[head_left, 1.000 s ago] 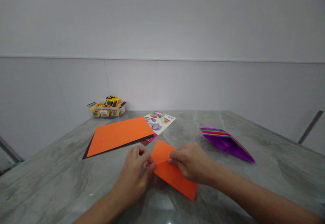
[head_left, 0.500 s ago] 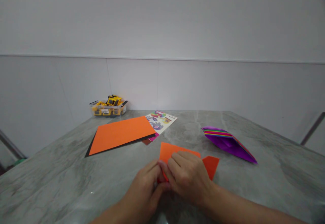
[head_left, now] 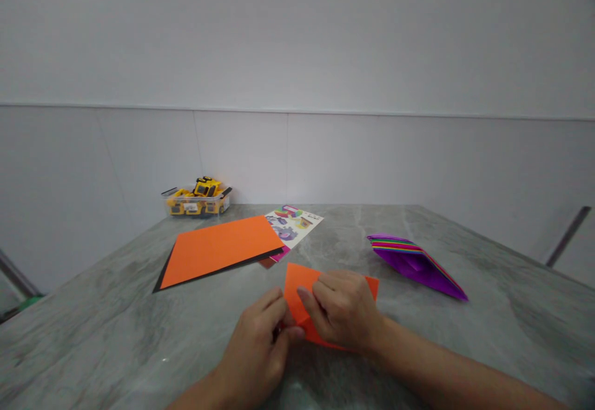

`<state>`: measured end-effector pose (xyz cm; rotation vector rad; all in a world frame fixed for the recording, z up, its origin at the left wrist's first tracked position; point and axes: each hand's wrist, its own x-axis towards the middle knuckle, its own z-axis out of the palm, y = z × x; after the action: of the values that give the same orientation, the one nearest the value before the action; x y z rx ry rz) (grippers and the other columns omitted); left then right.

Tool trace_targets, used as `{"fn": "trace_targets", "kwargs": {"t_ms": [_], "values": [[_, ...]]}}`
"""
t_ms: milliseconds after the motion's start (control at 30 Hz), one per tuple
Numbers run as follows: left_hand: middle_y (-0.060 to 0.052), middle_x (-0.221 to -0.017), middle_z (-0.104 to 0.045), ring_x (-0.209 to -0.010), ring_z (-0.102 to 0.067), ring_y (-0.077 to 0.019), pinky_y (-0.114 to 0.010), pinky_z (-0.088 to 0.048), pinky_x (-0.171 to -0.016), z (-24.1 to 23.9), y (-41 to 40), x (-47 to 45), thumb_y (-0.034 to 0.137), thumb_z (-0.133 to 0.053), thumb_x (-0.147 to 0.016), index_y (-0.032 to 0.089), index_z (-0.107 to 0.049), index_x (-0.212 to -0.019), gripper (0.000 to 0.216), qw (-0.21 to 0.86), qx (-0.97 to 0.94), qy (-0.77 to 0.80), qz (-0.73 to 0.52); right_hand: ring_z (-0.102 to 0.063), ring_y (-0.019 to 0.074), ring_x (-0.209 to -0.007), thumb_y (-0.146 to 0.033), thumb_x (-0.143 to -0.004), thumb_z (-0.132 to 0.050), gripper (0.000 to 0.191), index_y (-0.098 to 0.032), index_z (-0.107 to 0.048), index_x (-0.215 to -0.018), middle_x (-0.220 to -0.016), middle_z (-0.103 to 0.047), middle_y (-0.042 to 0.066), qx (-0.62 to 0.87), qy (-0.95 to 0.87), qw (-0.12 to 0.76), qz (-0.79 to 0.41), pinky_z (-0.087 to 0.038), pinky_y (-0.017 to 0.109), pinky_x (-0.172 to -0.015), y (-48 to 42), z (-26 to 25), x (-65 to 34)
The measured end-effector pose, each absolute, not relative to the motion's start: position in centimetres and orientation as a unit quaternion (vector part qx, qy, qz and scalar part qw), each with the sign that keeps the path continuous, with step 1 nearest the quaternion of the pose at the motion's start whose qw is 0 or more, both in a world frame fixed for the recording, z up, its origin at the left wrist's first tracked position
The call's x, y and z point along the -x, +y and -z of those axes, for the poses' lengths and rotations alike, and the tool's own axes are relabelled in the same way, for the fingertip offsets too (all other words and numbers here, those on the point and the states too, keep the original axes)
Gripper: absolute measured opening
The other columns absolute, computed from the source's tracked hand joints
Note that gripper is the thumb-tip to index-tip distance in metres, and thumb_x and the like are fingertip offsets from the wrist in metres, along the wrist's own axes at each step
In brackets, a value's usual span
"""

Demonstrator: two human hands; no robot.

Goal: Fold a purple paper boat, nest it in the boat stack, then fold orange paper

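An orange sheet of folded paper lies on the table between my hands, with a crease showing near its lower left part. My left hand pinches the paper's lower left edge between thumb and fingers. On top of the sheet is my right hand, its fingers curled and gripping or pressing the paper, with the thumb raised toward the left. The right hand covers much of the sheet's middle, and its fingertips are hidden. An orange corner shows beyond its knuckles.
A grey marbled table carries large orange sheets over black ones at the left. Beside them lies a printed leaflet. A purple folded paper stack with coloured layers is at the right. Yellow toy vehicles fill a clear box at the back left.
The folded flap sticking out at the right has come in and lies flatter with the sheet. My right hand has shifted slightly right, its thumb parting from my left hand.
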<state>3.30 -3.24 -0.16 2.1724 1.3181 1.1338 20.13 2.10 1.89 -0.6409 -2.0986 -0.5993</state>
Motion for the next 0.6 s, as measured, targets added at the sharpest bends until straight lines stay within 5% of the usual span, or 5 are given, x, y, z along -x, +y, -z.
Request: {"fn": "trace_targets", "kwargs": {"t_ms": [133, 400, 600], "values": [[-0.002, -0.075, -0.060, -0.062, -0.056, -0.0133, -0.022, -0.039, -0.057, -0.2, -3.4, -3.6, 0.018, -0.050, -0.084, 0.018, -0.056, -0.073, 0.013, 0.234, -0.747, 0.482, -0.394, -0.037, 0.0091, -0.037, -0.026, -0.093, -0.046, 0.049, -0.016, -0.050, -0.045, -0.039, -0.050, 0.000, 0.270, -0.832, 0.417, 0.246, -0.016, 0.031, -0.048, 2.3, -2.0, -20.2], [0.002, -0.041, -0.052, -0.035, -0.054, -0.0139, -0.018, -0.031, -0.035, 1.5, -3.6, -4.5, 0.042, -0.037, -0.091, 0.014, -0.061, -0.085, 0.037, 0.482, -0.682, 0.457, -0.306, -0.034, 0.0084, -0.036, -0.026, -0.094, -0.042, 0.051, -0.016, -0.049, -0.045, -0.039, -0.049, -0.001, 0.213, -0.855, 0.419, 0.216, -0.016, 0.030, -0.047, 1.9, -1.5, -19.8], [-0.007, -0.065, -0.069, -0.052, -0.061, -0.0163, -0.023, -0.045, -0.049, 0.9, -2.4, -3.4, 0.039, -0.039, -0.089, 0.014, -0.060, -0.074, 0.036, 0.440, -0.645, 0.509, -0.363, -0.041, 0.0114, -0.045, -0.028, -0.095, -0.040, 0.046, -0.017, -0.053, -0.052, -0.047, -0.053, 0.002, 0.299, -0.845, 0.380, 0.229, -0.024, 0.030, -0.052, 5.0, -0.7, -21.6]]}}
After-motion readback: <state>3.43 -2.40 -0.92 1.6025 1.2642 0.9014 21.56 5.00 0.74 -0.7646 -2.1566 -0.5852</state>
